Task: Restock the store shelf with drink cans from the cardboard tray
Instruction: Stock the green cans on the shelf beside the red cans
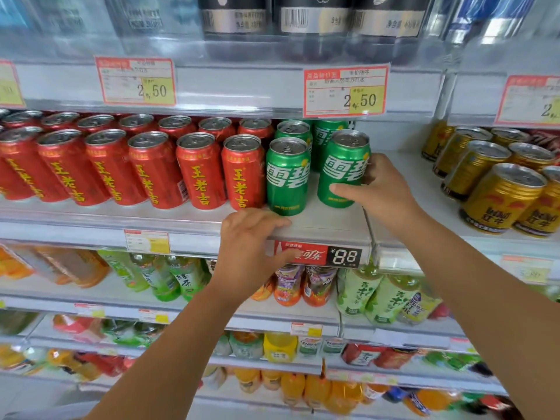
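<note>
Shelf (327, 221): flat pale board with a clear plastic front lip carrying a red-and-black price strip (318, 255). Right hand (382, 189): wrapped around a green can (342, 169), thumb across the lower front, fingers behind; the can stands upright on the shelf at the right end of the green group, smooth glossy metal with white lettering and a dull silver ring-pull top. Left hand (253, 237): holds nothing, fingers bent over the shelf's front edge, thumb below against the price strip. Second green can (287, 177): upright just left of the held one, a gap of bare shelf between them, with two more green cans behind. Red cans (157, 168): two close rows filling the shelf to the left, cylindrical, shiny, yellow characters down the side, the last touching or nearly touching the second green can. Gold cans (497, 189): ribbed metal, shorter and stouter, on the next bay to the right, well apart from the held can. Above: paper price tags (345, 91) in plastic holders, dark bottles (309, 22) behind. Below: soft plastic tea bottles (357, 291), pale green labels. The cardboard tray is out of sight.
</note>
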Available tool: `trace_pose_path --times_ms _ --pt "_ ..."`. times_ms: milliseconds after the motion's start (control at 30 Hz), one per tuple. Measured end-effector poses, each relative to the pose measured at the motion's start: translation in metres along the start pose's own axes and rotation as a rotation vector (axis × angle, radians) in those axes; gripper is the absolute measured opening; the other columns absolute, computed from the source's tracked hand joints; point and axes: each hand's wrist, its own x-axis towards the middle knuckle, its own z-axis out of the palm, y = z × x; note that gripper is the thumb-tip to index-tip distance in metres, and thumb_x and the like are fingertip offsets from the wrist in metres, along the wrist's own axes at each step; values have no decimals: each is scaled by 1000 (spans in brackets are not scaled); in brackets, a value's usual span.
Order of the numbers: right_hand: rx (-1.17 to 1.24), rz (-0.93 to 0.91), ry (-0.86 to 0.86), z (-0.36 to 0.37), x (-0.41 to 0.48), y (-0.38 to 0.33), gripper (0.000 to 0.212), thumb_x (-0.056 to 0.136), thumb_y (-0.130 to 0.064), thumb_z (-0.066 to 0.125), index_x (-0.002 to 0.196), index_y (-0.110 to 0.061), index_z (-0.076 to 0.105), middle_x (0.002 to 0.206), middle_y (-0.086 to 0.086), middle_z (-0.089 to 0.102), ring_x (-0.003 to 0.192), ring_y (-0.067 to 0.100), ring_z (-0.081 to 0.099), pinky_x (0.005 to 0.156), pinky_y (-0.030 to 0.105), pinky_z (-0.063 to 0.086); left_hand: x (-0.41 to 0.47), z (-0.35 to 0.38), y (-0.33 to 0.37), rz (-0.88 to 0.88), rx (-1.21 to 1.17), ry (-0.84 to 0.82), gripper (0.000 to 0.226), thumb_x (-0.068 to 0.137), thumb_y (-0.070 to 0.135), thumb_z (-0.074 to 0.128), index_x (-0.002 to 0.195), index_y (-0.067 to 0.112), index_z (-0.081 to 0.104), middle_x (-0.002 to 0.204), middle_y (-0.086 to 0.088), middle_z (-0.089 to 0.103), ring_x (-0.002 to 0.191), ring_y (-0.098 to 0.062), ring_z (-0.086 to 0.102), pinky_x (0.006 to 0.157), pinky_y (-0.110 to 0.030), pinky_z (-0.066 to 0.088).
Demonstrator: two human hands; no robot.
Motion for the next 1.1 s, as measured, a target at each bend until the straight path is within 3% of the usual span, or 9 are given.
trace_pose_path --times_ms 200,533,700,767,867,967,1033,1100 --pt "-11 30 8 13 25 8 67 70 -26 85 126 -15 49 121 -1 63 105 13 61 86 25 44 0 8 -7 74 43 28 48 72 63 62 105 29 69 101 10 65 97 -20 57 88 -30 28" --pt "-14 41 1 30 31 7 80 73 -30 82 137 -16 36 131 3 56 111 16 56 89 26 41 -1 11 -9 117 46 67 45 72 60 68 103 27 68 96 9 61 91 -20 53 85 -27 25" --pt "15 124 -16 16 18 1 94 76 -36 79 149 -18 23 145 8 45 129 21 48 97 25 38 -2 7 -6 96 33 39 52 73 62 65 111 27 67 106 8 63 101 -21 54 89 -27 23" --pt "48 71 76 -2 -5 -4 84 80 -34 76 148 -21 28 139 7 50 124 18 52 100 26 42 -6 6 4 98 37 101 51 72 51 73 115 23 66 117 5 61 111 -23 53 94 -30 27" --pt "198 -43 246 -35 -64 5 52 86 -20 70 132 -21 46 111 3 63 99 7 62 88 20 50 -18 20 42 207 10 207 34 75 29 77 106 16 71 117 -3 63 112 -29 56 101 -36 31" --pt "231 -48 308 -67 -130 43 33 89 -12 64 118 -21 51 98 4 67 89 12 64 77 22 52 -40 60 93 339 -137 69 19 80 20 71 98 13 73 109 -2 68 104 -25 59 100 -31 36" --pt "217 49 338 -84 -170 84 27 90 -15 63 112 -27 53 96 1 67 89 19 65 76 30 53 -62 97 125 361 -278 -115 17 83 19 68 98 13 72 107 -2 67 102 -24 59 96 -32 41" --pt "162 210 374 -100 -208 131 24 91 -16 63 108 -30 54 93 -7 66 88 14 65 77 25 52 -93 137 150 330 -370 -333 18 82 18 67 100 14 70 107 -1 66 102 -22 57 95 -26 39"
